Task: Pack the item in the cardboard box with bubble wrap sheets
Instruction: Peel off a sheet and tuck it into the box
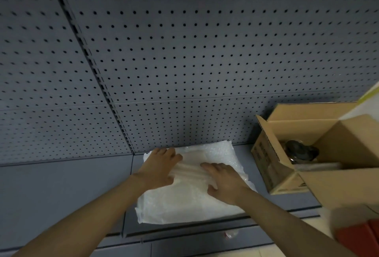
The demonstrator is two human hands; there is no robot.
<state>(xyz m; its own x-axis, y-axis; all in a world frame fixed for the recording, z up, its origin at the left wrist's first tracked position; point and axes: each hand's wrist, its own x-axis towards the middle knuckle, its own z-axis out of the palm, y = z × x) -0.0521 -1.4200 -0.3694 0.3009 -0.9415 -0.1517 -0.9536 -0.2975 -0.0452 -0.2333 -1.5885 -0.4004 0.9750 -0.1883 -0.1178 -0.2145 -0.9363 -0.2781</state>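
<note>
A stack of white bubble wrap sheets (pixel 190 203) lies on the grey shelf (pixel 61 187) in front of me. My left hand (pixel 159 166) lies on the far left part of the stack, fingers spread flat. My right hand (pixel 224 183) rests on its middle right part, fingers pointing left and fairly straight, where the top sheet is bunched into folds between the hands. An open cardboard box (pixel 272 166) stands to the right on the shelf. Inside it sits a dark round item (pixel 301 151), partly hidden by the box wall.
A grey pegboard wall (pixel 184 51) rises straight behind the shelf. A large box flap (pixel 344 187) juts toward me at the right. Something red (pixel 356 236) shows at the bottom right corner. A small clear object (pixel 231 234) lies on a lower ledge.
</note>
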